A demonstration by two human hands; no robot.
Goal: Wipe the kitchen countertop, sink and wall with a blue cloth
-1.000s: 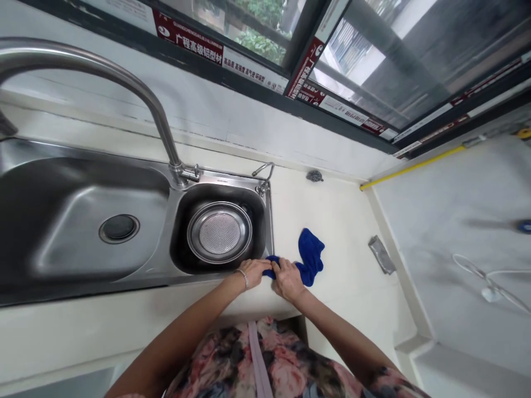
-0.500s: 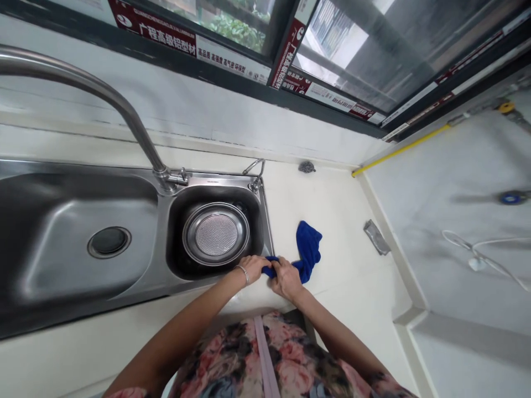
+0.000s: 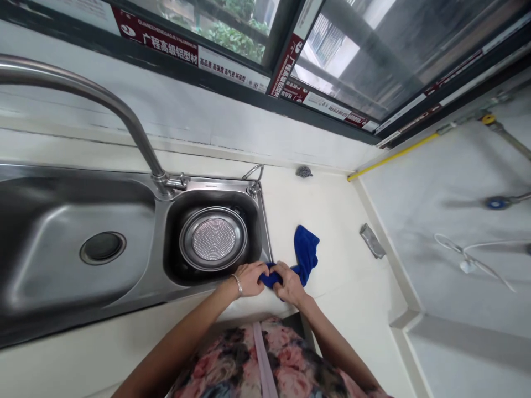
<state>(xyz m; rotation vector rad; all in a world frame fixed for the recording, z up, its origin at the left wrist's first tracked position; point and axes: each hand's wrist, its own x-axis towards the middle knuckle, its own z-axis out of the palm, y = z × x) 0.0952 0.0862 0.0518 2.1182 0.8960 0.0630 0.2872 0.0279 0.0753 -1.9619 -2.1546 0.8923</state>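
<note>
We have the blue cloth [image 3: 306, 251] on the counter [image 3: 344, 260], by the sink [image 3: 159, 232] | left hand [image 3: 250, 278], right hand [image 3: 289, 284]: fingers curled closed about one end; free length bends right, then away (right hand nearer)

Cloth: you have one blue cloth [image 3: 306, 251], a deep, even blue, soft and matte to look at.
Gripped end: bunched narrow between the fingers of your left hand [image 3: 250, 279] and your right hand [image 3: 289, 283], which partly hide it from you.
Loose end: past your right hand it widens and bends away from you, lying crumpled in soft folds.
Shape: you see one bent length, not spread flat.
Place: the loose part rests on your worktop [image 3: 348, 276], right of the sink [image 3: 266, 226] and apart from its rim; the gripped part sits just beside the sink's near right corner.
</note>
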